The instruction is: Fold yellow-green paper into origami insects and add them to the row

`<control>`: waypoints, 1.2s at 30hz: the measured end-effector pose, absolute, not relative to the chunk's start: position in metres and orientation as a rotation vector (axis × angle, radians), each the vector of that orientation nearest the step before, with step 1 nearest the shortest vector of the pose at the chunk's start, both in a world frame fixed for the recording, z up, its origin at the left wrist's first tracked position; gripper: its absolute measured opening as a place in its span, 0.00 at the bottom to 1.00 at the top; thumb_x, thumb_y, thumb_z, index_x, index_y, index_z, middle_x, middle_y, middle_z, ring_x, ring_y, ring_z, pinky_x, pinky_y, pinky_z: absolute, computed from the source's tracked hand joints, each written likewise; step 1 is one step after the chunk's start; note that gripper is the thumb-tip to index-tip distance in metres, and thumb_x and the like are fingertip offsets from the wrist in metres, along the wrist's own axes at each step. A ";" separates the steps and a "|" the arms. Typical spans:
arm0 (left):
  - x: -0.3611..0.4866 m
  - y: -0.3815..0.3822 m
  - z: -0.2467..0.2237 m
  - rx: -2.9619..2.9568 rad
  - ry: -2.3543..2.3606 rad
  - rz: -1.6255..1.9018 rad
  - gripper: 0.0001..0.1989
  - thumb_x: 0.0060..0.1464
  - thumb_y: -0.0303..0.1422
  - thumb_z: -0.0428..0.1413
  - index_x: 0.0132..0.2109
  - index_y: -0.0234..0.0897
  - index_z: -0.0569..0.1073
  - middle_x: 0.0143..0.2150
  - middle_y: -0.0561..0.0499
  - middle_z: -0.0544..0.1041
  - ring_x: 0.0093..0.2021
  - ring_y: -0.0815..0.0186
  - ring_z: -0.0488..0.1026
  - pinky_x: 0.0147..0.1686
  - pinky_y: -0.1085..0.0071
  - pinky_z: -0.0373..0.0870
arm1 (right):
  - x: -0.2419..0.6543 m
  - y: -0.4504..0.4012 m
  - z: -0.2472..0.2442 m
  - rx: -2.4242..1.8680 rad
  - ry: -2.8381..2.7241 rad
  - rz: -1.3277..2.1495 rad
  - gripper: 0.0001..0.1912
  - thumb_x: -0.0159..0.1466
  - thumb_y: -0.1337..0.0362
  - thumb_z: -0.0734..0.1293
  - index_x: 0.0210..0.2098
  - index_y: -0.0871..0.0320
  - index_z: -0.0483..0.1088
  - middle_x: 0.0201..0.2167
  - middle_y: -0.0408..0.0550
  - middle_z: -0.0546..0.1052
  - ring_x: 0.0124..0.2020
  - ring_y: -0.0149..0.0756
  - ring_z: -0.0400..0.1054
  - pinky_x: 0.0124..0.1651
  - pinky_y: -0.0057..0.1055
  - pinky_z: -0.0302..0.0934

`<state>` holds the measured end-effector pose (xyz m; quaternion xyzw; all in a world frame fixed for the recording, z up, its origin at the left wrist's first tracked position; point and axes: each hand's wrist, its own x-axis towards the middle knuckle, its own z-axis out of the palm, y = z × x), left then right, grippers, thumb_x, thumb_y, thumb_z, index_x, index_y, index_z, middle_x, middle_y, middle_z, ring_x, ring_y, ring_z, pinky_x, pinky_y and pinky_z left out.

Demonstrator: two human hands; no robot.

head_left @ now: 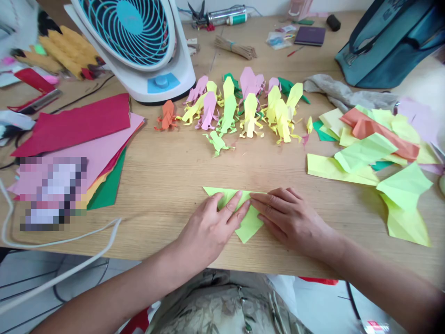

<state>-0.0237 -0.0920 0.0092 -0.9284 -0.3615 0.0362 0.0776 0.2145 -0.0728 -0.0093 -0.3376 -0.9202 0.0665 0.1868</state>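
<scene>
A light green sheet of paper [251,228], folded to a triangle with its tip toward the table's front edge, lies flat on the wood. My left hand [212,222] rests on its left and middle part, fingers spread and pressing it down. On the paper's right side lies my right hand [292,215], palm down with its fingers close together, their tips at the paper's upper right part. Both sets of fingertips nearly meet near the middle. Beyond the hands stand several folded paper figures [251,113] in yellow, pink, green and orange.
A white and blue fan [162,83] stands at the back left. Coloured sheets [104,139] and a white cable [114,232] lie left. Loose creased papers [365,148], a grey cloth [347,93] and a teal bag [389,51] are on the right.
</scene>
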 end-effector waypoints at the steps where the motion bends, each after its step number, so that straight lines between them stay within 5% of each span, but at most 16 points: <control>1: -0.023 -0.092 0.010 -2.781 -1.088 0.124 0.30 0.61 0.25 0.51 0.69 0.39 0.58 0.71 0.45 0.58 0.59 0.55 0.67 0.57 0.57 0.69 | 0.215 -0.073 -0.009 -0.949 -2.591 0.182 0.20 0.69 0.69 0.60 0.59 0.60 0.68 0.54 0.56 0.76 0.44 0.44 0.67 0.43 0.43 0.62; 10: -0.022 -0.091 0.011 -2.791 -1.065 0.206 0.29 0.62 0.26 0.48 0.70 0.35 0.56 0.71 0.43 0.57 0.60 0.53 0.65 0.58 0.55 0.67 | 0.216 -0.073 -0.010 -0.950 -2.630 0.152 0.16 0.69 0.68 0.60 0.53 0.60 0.73 0.56 0.57 0.75 0.44 0.44 0.68 0.44 0.44 0.62; 28: -0.024 -0.088 -0.004 -2.859 -1.053 0.083 0.27 0.62 0.23 0.45 0.68 0.34 0.58 0.70 0.40 0.59 0.62 0.55 0.63 0.57 0.55 0.65 | 0.259 -0.100 -0.001 -1.342 -2.580 -0.142 0.24 0.69 0.65 0.60 0.64 0.61 0.62 0.66 0.57 0.64 0.60 0.54 0.63 0.53 0.52 0.61; 36: -0.024 -0.088 -0.004 -2.858 -1.055 0.055 0.27 0.62 0.25 0.48 0.67 0.35 0.60 0.69 0.39 0.59 0.60 0.55 0.65 0.56 0.56 0.65 | 0.234 -0.099 -0.011 -1.207 -2.608 0.086 0.31 0.71 0.61 0.59 0.70 0.62 0.48 0.68 0.59 0.59 0.66 0.47 0.58 0.64 0.51 0.57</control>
